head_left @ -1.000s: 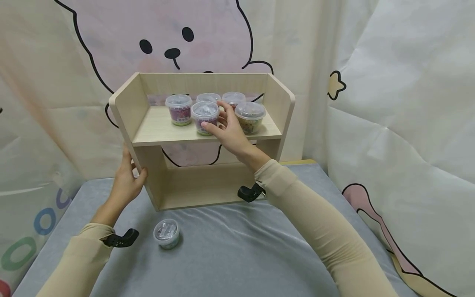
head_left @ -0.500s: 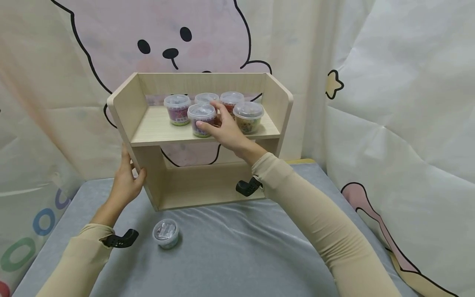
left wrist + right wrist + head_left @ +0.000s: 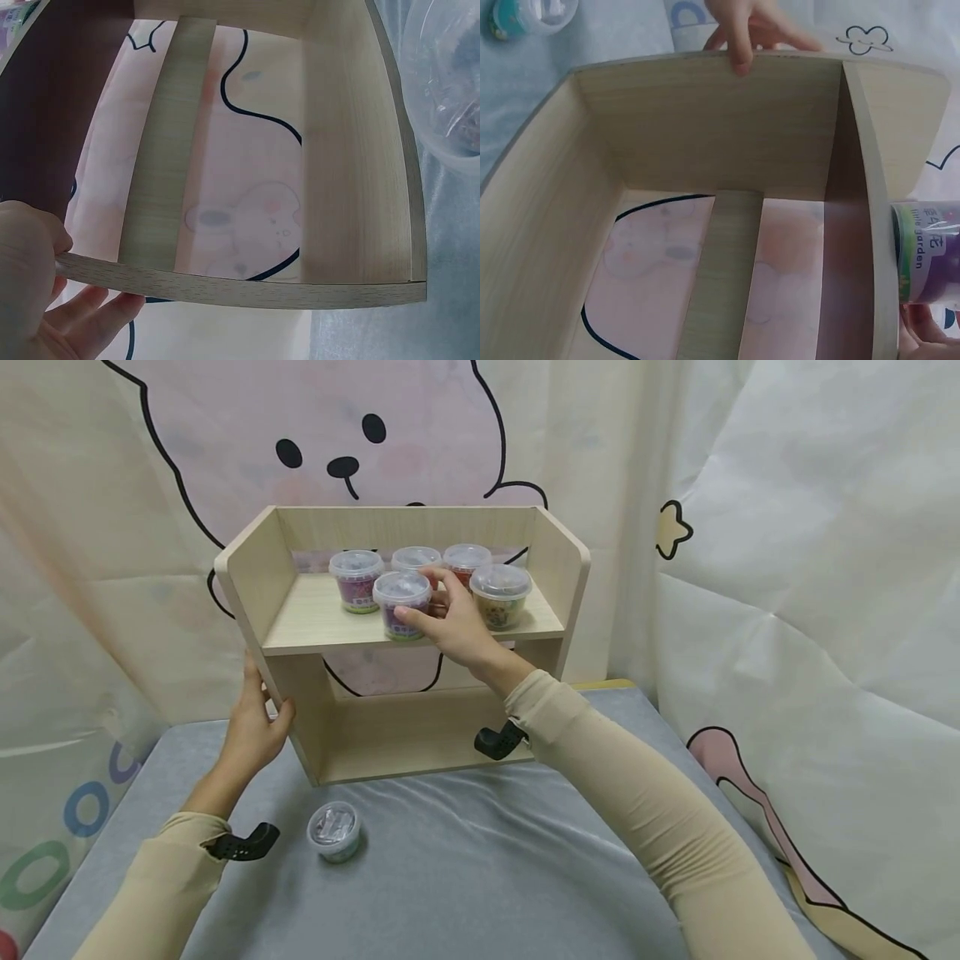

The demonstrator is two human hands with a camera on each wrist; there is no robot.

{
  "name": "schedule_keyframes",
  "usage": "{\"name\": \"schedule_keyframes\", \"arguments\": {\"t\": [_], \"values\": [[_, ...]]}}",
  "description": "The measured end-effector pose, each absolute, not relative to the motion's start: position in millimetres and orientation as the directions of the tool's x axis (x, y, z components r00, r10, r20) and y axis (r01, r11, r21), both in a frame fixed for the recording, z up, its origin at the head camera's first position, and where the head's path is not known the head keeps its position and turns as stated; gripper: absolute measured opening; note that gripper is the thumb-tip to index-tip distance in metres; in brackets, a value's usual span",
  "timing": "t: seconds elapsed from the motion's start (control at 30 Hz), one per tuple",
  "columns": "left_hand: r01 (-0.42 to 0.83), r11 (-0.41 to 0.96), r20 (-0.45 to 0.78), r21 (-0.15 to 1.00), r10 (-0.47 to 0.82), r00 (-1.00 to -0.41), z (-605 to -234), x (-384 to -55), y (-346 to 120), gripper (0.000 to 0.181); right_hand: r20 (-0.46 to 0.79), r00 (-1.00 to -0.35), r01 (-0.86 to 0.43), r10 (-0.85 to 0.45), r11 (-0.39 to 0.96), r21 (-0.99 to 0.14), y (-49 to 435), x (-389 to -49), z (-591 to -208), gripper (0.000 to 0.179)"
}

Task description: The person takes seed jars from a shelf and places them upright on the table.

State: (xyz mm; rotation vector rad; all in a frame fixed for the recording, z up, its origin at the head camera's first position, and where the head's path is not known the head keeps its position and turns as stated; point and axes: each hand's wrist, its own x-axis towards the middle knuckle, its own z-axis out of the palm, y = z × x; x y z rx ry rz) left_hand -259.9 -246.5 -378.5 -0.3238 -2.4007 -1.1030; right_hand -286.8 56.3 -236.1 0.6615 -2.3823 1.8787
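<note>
A small lidded plastic cup [image 3: 402, 605] with a purple label stands at the front of the upper board of a wooden shelf [image 3: 315, 618]. My right hand [image 3: 459, 625] holds that cup from its right side, thumb in front and fingers behind. The right wrist view shows the label of the purple cup [image 3: 932, 251], which reads "little garden", with fingertips [image 3: 924, 330] just below it. My left hand [image 3: 255, 727] grips the shelf's left side panel. In the left wrist view, the left hand [image 3: 52, 292] has thumb and fingers on either side of the panel's edge [image 3: 240, 291].
Several similar cups share the upper board: a purple one [image 3: 357, 582] at left, two behind, and a wider cup [image 3: 500, 597] at right. Another lidded cup [image 3: 334, 832] stands on the grey cloth-covered table [image 3: 480, 868]. Printed curtains hang behind.
My right hand has slid the purple cup a little left and toward the board's front edge. The left hand has kept its place on the side panel.
</note>
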Motion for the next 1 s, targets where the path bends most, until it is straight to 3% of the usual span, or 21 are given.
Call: {"name": "schedule_keyframes", "arguments": {"t": [0.47,1.0], "values": [[0.399,0.649,0.515,0.648,0.013,-0.857,-379,-260,-247,0.09,0.304,-0.883,-0.355,-0.359,0.084,-0.931,56,-270,-234,0.058],[0.389,0.649,0.506,0.654,0.007,-0.863,-379,-260,-246,0.089,0.299,-0.839,-0.381,-0.454,0.098,-0.92,64,-241,-247,0.064]]}}
